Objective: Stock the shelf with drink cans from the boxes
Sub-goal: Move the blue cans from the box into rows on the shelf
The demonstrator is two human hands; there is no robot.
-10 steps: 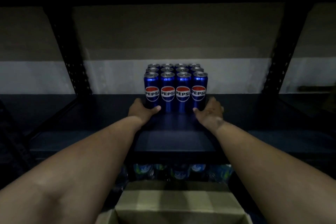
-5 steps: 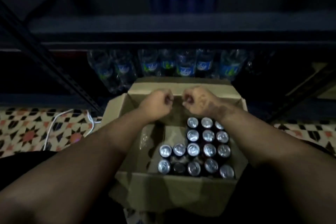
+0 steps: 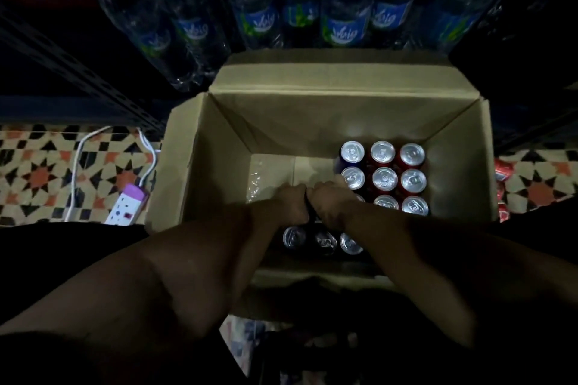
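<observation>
An open cardboard box [image 3: 219, 166] stands on the floor below me. Several drink cans [image 3: 384, 179] with silver tops stand in its right half, and a short row of cans [image 3: 325, 241] lines the near wall. The box's left half shows bare bottom. Both my hands are down inside the box, side by side. My left hand [image 3: 289, 208] and my right hand [image 3: 333, 201] each curl down over a can in the middle row. The cans under them are hidden. The shelf with the stocked cans is out of view.
Plastic water bottles [image 3: 345, 9] fill the low shelf just beyond the box. A white and purple power strip [image 3: 126, 205] with its cable [image 3: 78, 159] lies on the patterned tile floor to the left. A dark shelf upright [image 3: 78, 72] slants at left. Red packaging [image 3: 503, 172] shows at right.
My view dropped from the shelf's blue cans to the box. Both hands left the shelf, came over the box with curled fingers, and now reach down onto cans inside it.
</observation>
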